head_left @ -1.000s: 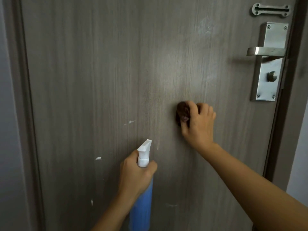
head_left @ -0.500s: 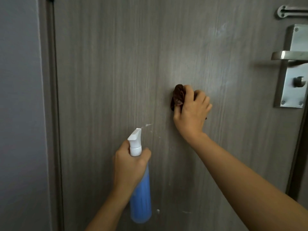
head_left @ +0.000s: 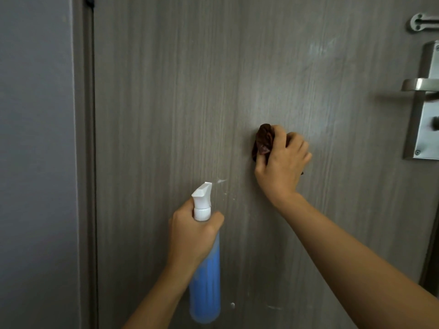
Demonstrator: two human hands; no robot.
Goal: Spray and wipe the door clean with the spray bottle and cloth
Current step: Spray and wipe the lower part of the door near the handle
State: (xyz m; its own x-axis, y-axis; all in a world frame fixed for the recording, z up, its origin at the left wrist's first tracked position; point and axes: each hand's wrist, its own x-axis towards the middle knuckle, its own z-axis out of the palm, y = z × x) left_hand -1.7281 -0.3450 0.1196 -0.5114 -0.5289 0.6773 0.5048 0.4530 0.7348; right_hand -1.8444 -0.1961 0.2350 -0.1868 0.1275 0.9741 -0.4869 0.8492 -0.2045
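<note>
A grey-brown wood-grain door (head_left: 166, 103) fills the view. My left hand (head_left: 192, 236) grips a blue spray bottle (head_left: 205, 286) by its neck; the white nozzle (head_left: 202, 193) points up and to the right at the door. My right hand (head_left: 282, 167) presses a bunched dark brown cloth (head_left: 263, 141) flat against the door at mid height. White specks (head_left: 222, 181) sit on the door just beyond the nozzle, and more specks (head_left: 232, 305) lie low beside the bottle.
A steel lever handle (head_left: 418, 84) on its lock plate (head_left: 425, 129) is at the right edge, with a metal latch (head_left: 424, 22) above it. The door frame (head_left: 86, 162) and a grey wall (head_left: 35, 162) stand at the left.
My view has shifted left, so the handle slid toward the right edge and more wall shows. The cloth hand moved up the door, then slightly right. The bottle hand stays below the cloth.
</note>
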